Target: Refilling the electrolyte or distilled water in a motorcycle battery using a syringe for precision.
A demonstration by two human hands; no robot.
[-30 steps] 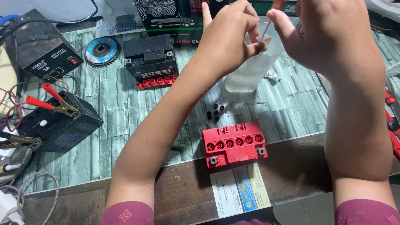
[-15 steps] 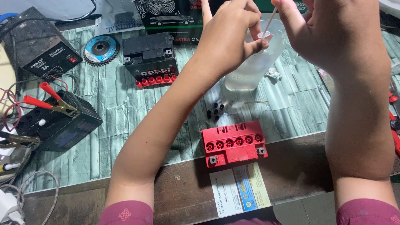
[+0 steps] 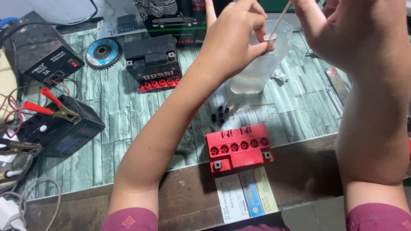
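Hands up over the clear plastic jug [image 3: 261, 64]: left hand [image 3: 231, 40] pinches a small clear piece at its rim, right hand [image 3: 342, 30] grips a thin white stick [image 3: 280, 19]. Red-topped battery [image 3: 238, 147] sits below, near the bench edge, untouched.

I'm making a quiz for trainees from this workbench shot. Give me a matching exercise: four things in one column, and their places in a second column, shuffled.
Things
1. red-topped battery with six open holes
2. clear plastic jug
3. round grey grinding disc
4. red clamp with a brass jaw

Places
A. on a black box at the left
B. far side, beside a black battery
C. at the table's near edge
D. under the left hand

Pairs: 1-C, 2-D, 3-B, 4-A
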